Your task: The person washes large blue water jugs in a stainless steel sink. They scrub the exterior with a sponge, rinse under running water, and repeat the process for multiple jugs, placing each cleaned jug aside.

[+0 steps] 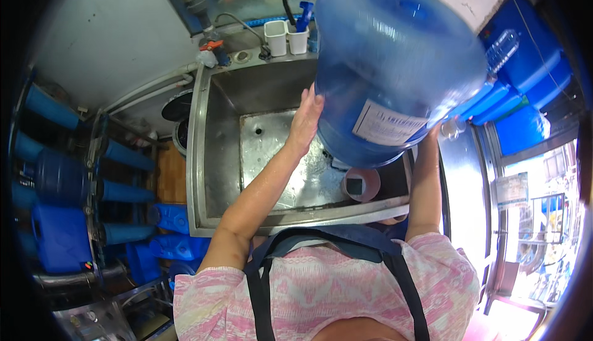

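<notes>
A large blue plastic water jug is raised over the right side of a stainless steel sink, its recessed base facing up and a white printed label low on its side. My left hand presses flat against the jug's left side. My right hand is against its right side, the fingers mostly hidden behind the jug. Below the jug, a pinkish round container rests in the sink's front right corner.
White plastic cups with blue and black handles stand on the sink's back ledge, near an orange-handled valve. Blue jerrycans are stacked at right. Racks with blue jugs line the left. A clear bottle lies at upper right.
</notes>
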The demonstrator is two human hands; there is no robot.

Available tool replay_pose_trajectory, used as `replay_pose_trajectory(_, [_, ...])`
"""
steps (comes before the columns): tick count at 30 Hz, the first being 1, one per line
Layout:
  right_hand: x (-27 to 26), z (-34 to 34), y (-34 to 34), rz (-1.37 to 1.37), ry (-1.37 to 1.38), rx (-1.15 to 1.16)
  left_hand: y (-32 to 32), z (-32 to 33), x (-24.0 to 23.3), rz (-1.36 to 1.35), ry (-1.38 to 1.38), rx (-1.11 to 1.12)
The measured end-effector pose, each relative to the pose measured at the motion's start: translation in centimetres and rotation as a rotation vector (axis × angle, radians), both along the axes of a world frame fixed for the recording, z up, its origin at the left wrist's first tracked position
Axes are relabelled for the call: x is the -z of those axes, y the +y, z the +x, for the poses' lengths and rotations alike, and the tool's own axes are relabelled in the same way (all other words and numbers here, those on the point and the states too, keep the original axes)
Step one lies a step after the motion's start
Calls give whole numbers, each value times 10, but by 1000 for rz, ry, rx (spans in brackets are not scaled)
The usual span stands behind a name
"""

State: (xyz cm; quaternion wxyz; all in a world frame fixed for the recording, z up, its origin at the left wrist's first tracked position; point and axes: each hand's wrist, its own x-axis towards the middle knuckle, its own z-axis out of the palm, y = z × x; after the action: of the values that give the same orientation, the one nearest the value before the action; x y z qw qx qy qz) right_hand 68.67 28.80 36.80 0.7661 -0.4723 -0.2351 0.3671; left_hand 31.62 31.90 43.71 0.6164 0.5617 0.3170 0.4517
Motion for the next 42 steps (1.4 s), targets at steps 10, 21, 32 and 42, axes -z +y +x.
replay_pose_trajectory(10, [-137,-37,-84,-29,-56,15,-34,37,-40,-285,-224,235])
replay_pose_trajectory(21, [-41,-46,-114,133,58,119,-36,42,2,-15,-302,177])
replay_pose_trajectory(32, [19,-103,-113,92,299,-98,-12,-21,48,-126,-274,158])
replay_pose_trajectory(42, [-10,-179,-134,103,323,-100,-4,-55,38,-139,-265,231])
